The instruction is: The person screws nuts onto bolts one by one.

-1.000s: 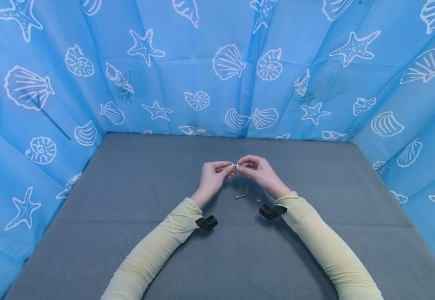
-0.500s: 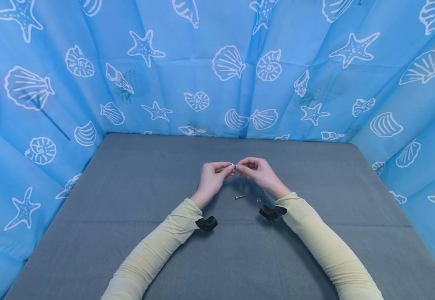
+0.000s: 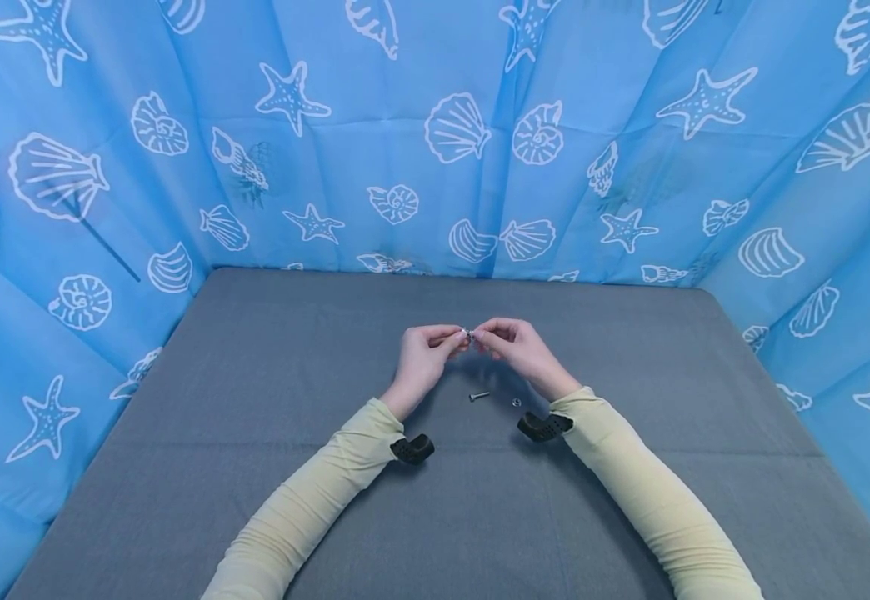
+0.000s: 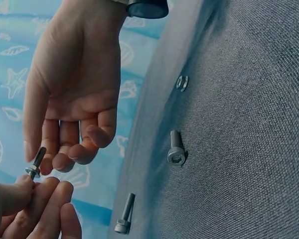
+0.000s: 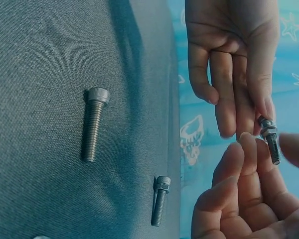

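Near the middle of the table, my left hand [image 3: 420, 357] pinches a small bolt [image 5: 273, 149] by its head, between thumb and finger. A nut [image 5: 270, 132] sits on its threads close to those fingertips. Facing it, my right hand [image 3: 523, 350] has thumb and fingertips curled round the bolt's threaded end, right beside the nut. On the cloth below lies a loose socket-head bolt [image 3: 478, 397], with a loose nut [image 3: 517, 402] to its right. Both wrist views show another bolt with a nut on it [image 5: 160, 199], lying farther off; in the head view it is hidden.
Grey cloth covers the table [image 3: 315, 383]. A blue curtain [image 3: 375, 133] with white shells and starfish hangs behind it and along both sides. Black wrist-worn devices [image 3: 412, 448] jut inward from both cuffs, low over the cloth.
My right fingers have come in over the bolt's threaded end, which showed to the right one second ago. The right hand sits slightly lower; the left hand stays nearly still.
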`<action>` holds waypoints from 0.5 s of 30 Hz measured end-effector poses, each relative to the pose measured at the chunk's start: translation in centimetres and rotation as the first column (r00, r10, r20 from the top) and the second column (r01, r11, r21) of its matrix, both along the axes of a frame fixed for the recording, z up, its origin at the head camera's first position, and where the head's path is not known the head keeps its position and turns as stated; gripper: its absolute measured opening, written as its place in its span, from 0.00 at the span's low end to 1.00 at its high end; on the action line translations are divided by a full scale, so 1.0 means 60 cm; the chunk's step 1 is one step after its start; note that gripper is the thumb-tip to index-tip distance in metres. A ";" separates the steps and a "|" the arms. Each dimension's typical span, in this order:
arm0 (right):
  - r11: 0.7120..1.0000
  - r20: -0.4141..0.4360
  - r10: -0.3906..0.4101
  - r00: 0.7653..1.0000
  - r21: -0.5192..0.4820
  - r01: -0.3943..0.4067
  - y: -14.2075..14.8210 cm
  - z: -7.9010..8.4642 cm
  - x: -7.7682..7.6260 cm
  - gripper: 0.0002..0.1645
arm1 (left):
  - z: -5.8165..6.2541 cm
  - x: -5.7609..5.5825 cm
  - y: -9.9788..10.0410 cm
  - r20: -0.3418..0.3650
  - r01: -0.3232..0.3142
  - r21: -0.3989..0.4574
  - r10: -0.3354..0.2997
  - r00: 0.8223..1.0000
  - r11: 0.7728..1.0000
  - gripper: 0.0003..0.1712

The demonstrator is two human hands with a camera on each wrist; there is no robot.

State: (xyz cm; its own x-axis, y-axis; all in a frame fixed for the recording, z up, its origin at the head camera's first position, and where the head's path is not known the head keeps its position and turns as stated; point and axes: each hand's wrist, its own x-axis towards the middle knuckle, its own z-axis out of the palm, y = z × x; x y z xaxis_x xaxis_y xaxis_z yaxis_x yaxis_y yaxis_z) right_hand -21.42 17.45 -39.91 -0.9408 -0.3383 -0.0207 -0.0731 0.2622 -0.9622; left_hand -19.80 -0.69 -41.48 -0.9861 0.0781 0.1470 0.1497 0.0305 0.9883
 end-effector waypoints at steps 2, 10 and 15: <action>1.000 0.003 -0.005 1.000 -0.002 0.005 -0.001 0.000 0.001 0.17 | -0.001 -0.001 0.000 -0.008 -0.003 0.009 0.003 1.000 1.000 0.12; 1.000 -0.020 -0.012 1.000 -0.013 0.011 -0.007 -0.001 0.005 0.15 | 0.003 0.002 -0.001 -0.011 -0.015 -0.017 0.015 1.000 1.000 0.13; 0.999 -0.042 -0.018 0.999 -0.028 0.017 -0.009 -0.002 0.005 0.14 | 0.003 0.002 0.000 -0.012 -0.022 -0.019 0.022 1.000 1.000 0.12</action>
